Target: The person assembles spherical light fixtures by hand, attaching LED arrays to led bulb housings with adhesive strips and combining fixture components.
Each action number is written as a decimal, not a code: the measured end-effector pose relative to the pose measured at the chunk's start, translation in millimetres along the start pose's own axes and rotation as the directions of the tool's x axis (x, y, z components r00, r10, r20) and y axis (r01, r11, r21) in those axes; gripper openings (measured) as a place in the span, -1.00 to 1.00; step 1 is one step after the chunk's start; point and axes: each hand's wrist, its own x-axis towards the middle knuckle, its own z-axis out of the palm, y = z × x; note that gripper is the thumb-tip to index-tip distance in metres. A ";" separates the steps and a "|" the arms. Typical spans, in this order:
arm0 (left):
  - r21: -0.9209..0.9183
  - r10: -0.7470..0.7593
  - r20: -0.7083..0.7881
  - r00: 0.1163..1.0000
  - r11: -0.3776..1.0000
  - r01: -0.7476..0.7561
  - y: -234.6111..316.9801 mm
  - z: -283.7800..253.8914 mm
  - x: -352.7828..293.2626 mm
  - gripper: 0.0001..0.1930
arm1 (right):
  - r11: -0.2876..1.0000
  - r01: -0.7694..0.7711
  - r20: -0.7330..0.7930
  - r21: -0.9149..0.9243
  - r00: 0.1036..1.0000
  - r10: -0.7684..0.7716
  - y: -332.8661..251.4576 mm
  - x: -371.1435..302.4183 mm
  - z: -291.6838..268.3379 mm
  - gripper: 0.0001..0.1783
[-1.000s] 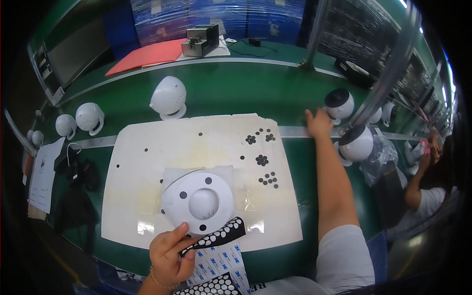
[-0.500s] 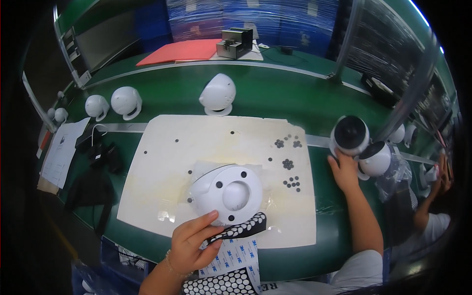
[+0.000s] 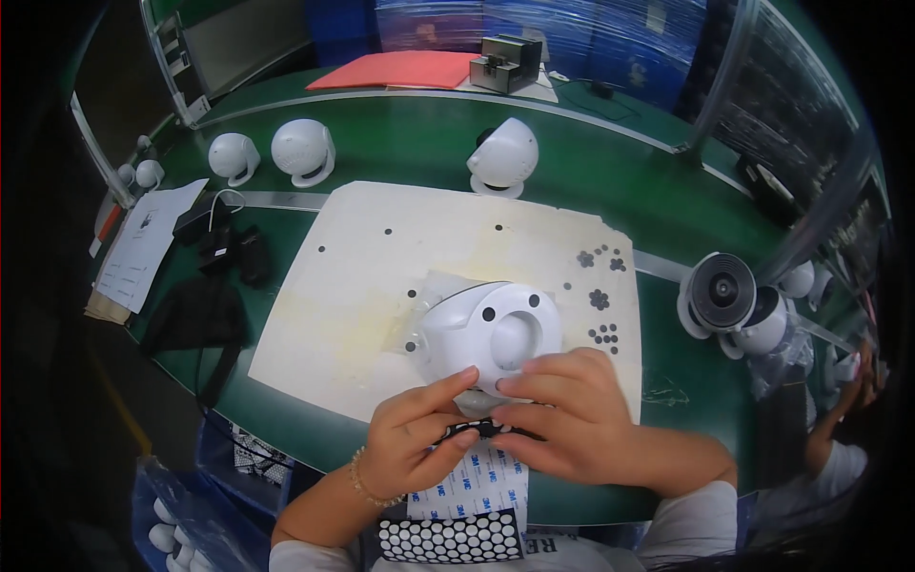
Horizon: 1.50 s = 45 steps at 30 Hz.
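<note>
A white rounded device (image 3: 448,334) lies in the middle of the pale board, its ring-shaped base (image 3: 547,329) turned up. Black round pads (image 3: 488,315) sit on that base; its near edge is partly behind my fingers. My left hand (image 3: 419,429) pinches a black strip with white dots (image 3: 467,429), its index fingertip close to the base. My right hand (image 3: 572,410) closes on the strip's right end, with a finger at the base's near edge. Below my hands hang a printed white backing sheet (image 3: 467,491) and a black sheet with white dots (image 3: 450,538).
Loose black pads (image 3: 599,299) lie in clusters on the board (image 3: 315,324). White devices stand beyond it (image 3: 505,157), at left (image 3: 303,151) and at right (image 3: 717,294). Black adapters (image 3: 217,243) and paper (image 3: 143,248) lie left. Another person's hand (image 3: 863,372) shows far right.
My right hand has left the device at the right and come to the strip beside my left hand. That device's round front now faces me more. The whole view has shifted.
</note>
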 end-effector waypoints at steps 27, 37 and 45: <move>0.060 0.007 -0.001 1.000 0.998 -0.007 -2.4 8.7 1.6 -0.91 | 0.993 0.096 -0.135 -0.069 0.985 -0.105 22.5 -20.8 27.7 -0.74; 0.119 0.047 0.002 0.999 0.992 -0.047 -4.7 8.3 1.2 -0.87 | 0.982 -0.156 -0.106 0.107 0.980 0.168 41.8 -30.7 4.4 -0.92; 0.155 0.067 -0.006 0.998 0.986 -0.065 -4.5 7.3 4.2 -0.90 | 0.925 -0.307 0.037 0.224 0.951 0.306 51.9 -30.1 7.6 -0.91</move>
